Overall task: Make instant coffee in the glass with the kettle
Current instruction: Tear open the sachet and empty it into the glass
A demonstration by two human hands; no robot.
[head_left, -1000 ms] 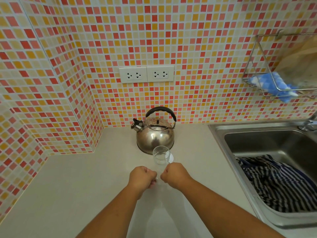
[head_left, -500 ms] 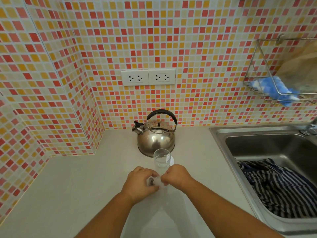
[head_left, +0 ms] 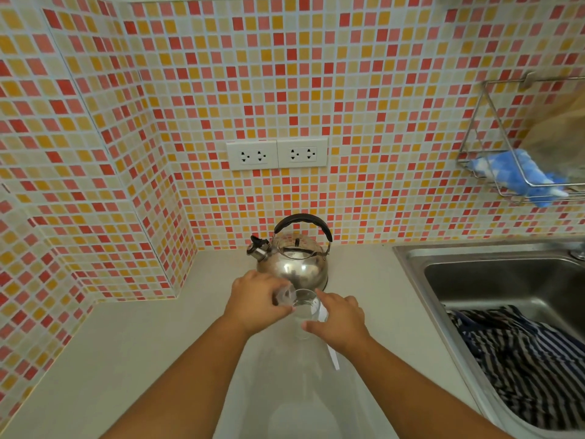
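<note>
Clear glass [head_left: 305,308] stands upright between both hands, left hand [head_left: 256,304] pinching a small sachet [head_left: 285,294] at its rim, right hand [head_left: 340,321] loosely open beside it, kettle [head_left: 292,264] just beyond.

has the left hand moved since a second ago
Yes. The left hand has gone forward, away from the person, toward the kettle. Earlier it was short of the glass; now it is beside the rim, almost at the kettle.

Two bare forearms showing, both entering from bottom edge. No sleeves reaching into view, nothing being worn on wrists or fingers. Left hand [head_left: 256,304] and right hand [head_left: 340,321] both showing uncovered, no gloves.
</note>
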